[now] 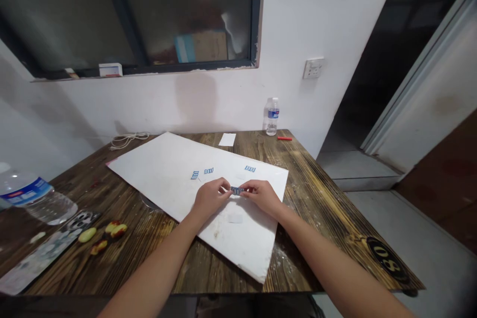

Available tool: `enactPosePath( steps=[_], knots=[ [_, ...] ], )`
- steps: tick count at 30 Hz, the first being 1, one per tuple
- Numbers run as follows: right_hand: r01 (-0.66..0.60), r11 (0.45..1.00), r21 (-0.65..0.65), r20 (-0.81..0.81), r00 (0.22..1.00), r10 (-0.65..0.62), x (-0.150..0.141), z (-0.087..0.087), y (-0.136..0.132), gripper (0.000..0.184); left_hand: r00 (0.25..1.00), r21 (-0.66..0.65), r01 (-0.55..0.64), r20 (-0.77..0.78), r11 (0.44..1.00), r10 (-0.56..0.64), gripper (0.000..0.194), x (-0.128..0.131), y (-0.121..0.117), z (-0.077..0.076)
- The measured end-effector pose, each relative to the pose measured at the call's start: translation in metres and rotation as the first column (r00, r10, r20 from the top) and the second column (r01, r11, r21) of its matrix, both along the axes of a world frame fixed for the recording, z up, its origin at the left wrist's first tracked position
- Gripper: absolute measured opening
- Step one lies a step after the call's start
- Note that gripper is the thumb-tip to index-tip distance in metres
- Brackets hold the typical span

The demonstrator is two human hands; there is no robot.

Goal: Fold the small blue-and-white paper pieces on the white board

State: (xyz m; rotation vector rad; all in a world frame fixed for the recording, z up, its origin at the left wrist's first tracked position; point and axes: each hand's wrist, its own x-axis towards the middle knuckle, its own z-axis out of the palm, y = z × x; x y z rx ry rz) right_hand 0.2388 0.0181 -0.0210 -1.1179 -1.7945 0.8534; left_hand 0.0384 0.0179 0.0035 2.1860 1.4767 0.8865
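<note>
My forearms (156, 273) cross a wooden table (309, 208) to a white board (242, 246) at lower center, where my left hand (210, 196) and right hand (263, 197) pinch a blue strip (236, 190) by its ends: light, thin, likely fragile, best held at its edges.

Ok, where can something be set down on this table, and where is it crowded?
Free wood lies right of the white board, toward the standing water bottle. Crowded: the left corner, with a lying bottle and dates.
</note>
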Motion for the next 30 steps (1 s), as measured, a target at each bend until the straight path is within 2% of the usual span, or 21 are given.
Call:
enactPosePath(
  steps=[3, 7, 14, 19, 22, 30],
  knots=[
    [-0.033, 0.995, 0.096, 0.108, 0.994, 0.023, 0.000, 0.000, -0.001, 0.019, 0.999, 0.015, 0.037, -0.040, 0.999, -0.037, 0.017, 0.000, 0.000, -0.001],
    [-0.091, 0.972, 0.218, 0.264, 0.964, 0.031, 0.001, -0.001, -0.001, 0.020, 0.986, 0.037, 0.090, -0.141, 0.995, -0.084, 0.011, -0.002, 0.002, -0.005],
    [-0.125, 0.953, 0.276, 0.436, 0.900, -0.008, 0.004, -0.002, 0.001, 0.007, 0.959, 0.056, 0.129, -0.262, 0.990, -0.110, 0.010, -0.004, 0.005, -0.010],
    [-0.141, 0.950, 0.279, 0.417, 0.909, 0.012, 0.004, -0.005, 0.003, 0.008, 0.948, 0.041, 0.172, -0.280, 0.984, -0.154, 0.009, -0.003, 0.006, -0.010],
    [-0.137, 0.951, 0.276, 0.381, 0.924, 0.023, 0.004, -0.005, 0.005, 0.008, 0.953, 0.035, 0.141, -0.275, 0.989, -0.127, 0.010, -0.002, 0.005, -0.008],
    [-0.085, 0.961, 0.263, 0.305, 0.952, 0.001, 0.002, -0.007, 0.004, 0.008, 0.987, -0.102, 0.138, -0.067, 0.985, -0.145, 0.011, -0.002, 0.006, -0.008]
  ],
)
